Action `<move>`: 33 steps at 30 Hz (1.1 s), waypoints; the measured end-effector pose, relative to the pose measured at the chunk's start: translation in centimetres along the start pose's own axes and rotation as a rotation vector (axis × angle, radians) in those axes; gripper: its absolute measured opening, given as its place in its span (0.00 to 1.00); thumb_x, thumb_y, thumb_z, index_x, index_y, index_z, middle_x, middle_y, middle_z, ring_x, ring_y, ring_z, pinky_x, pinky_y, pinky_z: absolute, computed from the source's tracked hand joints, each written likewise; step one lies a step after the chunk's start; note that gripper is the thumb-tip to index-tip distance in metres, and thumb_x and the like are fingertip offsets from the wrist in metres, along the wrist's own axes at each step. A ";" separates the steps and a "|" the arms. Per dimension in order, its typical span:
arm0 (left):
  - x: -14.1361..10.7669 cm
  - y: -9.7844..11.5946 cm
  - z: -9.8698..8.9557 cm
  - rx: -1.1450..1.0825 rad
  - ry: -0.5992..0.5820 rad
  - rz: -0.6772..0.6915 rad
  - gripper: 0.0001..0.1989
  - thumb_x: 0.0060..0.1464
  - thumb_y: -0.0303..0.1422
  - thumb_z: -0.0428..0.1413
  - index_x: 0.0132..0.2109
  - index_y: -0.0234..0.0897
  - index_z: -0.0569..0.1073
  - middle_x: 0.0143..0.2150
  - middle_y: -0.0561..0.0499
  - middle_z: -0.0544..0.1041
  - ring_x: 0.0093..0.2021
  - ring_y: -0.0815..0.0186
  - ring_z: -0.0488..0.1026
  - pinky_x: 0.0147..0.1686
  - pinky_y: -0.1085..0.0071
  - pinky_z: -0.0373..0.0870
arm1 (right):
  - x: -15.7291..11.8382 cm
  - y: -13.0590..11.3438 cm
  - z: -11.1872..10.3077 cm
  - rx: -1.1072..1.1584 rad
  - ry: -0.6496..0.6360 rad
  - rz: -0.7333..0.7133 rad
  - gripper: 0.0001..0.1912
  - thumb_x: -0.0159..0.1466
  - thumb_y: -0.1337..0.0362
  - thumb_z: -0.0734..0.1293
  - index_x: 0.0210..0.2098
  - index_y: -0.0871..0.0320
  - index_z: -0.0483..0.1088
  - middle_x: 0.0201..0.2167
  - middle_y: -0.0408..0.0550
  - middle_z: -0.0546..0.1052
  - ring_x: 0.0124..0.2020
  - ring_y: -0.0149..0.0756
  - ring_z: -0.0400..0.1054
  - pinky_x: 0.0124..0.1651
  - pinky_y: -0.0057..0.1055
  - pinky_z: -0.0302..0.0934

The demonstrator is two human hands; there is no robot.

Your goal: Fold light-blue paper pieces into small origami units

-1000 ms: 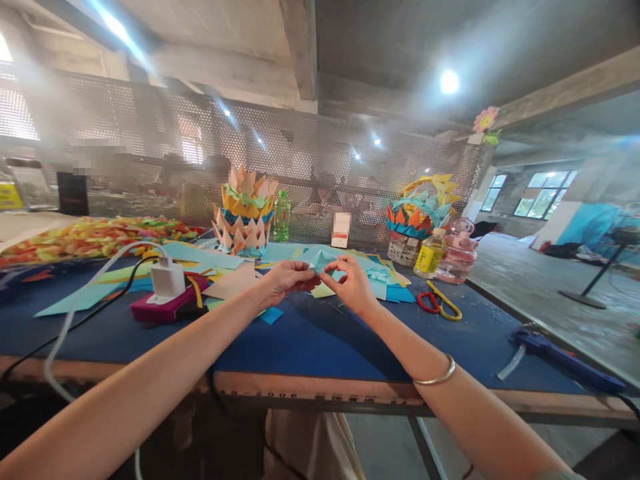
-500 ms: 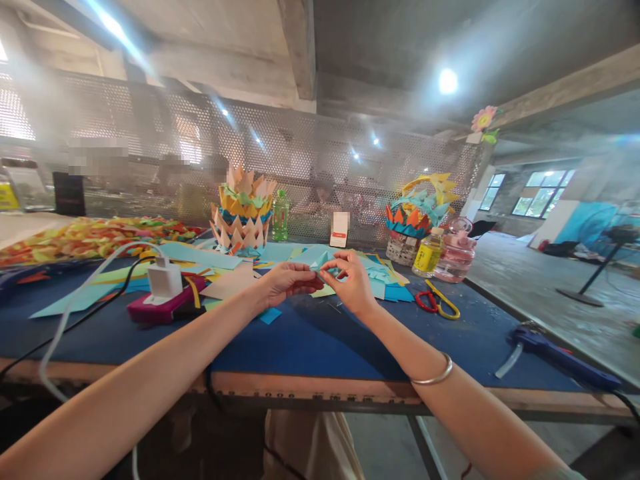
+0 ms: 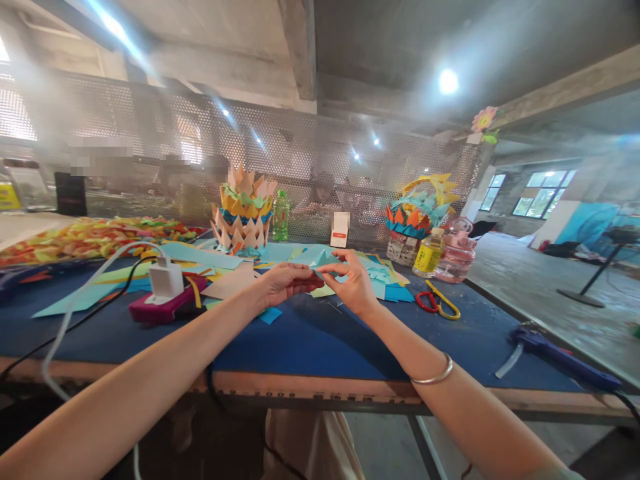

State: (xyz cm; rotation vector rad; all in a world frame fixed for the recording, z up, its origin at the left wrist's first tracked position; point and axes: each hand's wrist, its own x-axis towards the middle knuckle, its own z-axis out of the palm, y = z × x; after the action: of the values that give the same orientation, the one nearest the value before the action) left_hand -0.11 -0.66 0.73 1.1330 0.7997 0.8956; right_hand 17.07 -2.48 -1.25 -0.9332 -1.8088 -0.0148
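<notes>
A small piece of light blue paper [image 3: 321, 260] is pinched between both hands above the middle of the table; its exact folds are hard to make out. My left hand [image 3: 291, 283] grips it from the left with thumb and fingers together. From the right, my right hand [image 3: 351, 283] holds it between thumb and forefinger. Behind and around the hands lie sheets of light blue paper [image 3: 220, 256], a tan sheet [image 3: 231, 283] and blue paper [image 3: 399, 293]. A small blue paper square [image 3: 271, 315] rests just below my left hand.
Scissors [image 3: 440, 300] and a glue gun [image 3: 560, 357] lie to the right. Two bottles, one with a yellow label [image 3: 428, 254], stand near a folded-paper basket [image 3: 407, 213]. A layered paper piece [image 3: 243, 217], green bottle [image 3: 281, 217], phone [image 3: 340, 229], power strip [image 3: 167, 301] and paper heap [image 3: 100, 240] are around.
The fingers of my right hand have shifted slightly on the light blue paper, the forefinger now lying straighter along it. Both arms stay nearly in place.
</notes>
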 end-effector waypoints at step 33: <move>-0.2 0.1 0.2 0.019 0.150 0.111 0.07 0.49 0.24 0.58 0.24 0.29 0.73 0.24 0.46 0.78 0.27 0.68 0.76 0.32 0.75 0.71 | 0.0 -1.0 -0.1 0.148 0.100 0.169 0.27 0.53 0.62 0.66 0.52 0.57 0.61 0.49 0.54 0.63 0.44 0.38 0.61 0.39 0.33 0.61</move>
State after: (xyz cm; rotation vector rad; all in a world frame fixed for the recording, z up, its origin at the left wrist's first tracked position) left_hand 0.02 -0.88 0.93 1.1459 0.8752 1.0773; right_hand 16.56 -3.19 -0.76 -0.9587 -1.6113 0.1733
